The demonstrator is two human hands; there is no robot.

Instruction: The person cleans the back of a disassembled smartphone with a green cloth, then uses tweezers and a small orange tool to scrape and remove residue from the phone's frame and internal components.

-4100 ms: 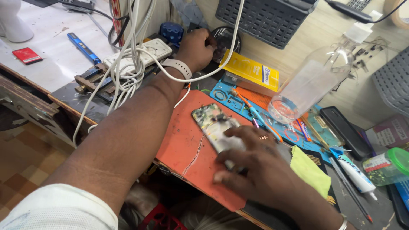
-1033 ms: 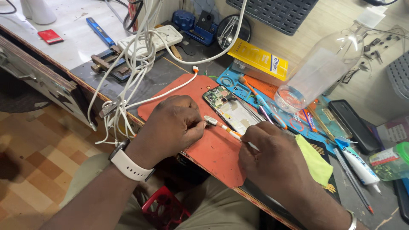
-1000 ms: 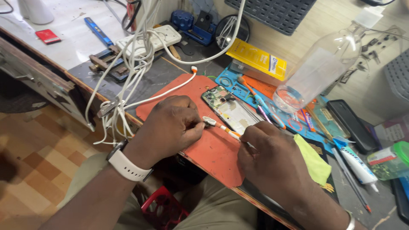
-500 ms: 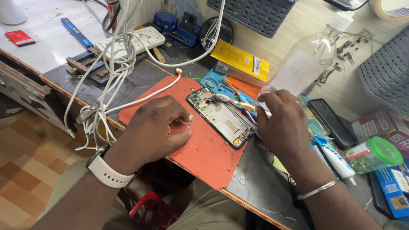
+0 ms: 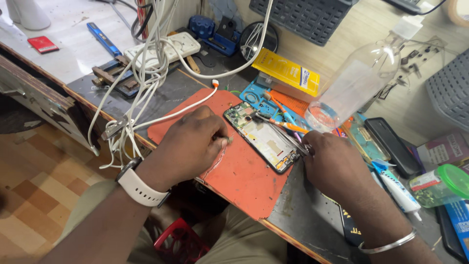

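Your left hand [image 5: 193, 144] rests curled on the orange mat [image 5: 244, 181], fingertips pinched at sth too small to tell. Right hand [image 5: 332, 164] pinches tweezers [image 5: 281, 132] over the opened phone [image 5: 264, 137], mid-mat.

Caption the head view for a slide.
Left hand rests on an orange mat beside an opened phone; right hand holds tweezers over it.

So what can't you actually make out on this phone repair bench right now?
Head view only:
- Left hand: its fingertips curl under on the orange mat, hiding anything pinched.
- Right hand: covers the tweezers' grip.
- Opened phone: components too small.
- Blue box: cut by the right edge.
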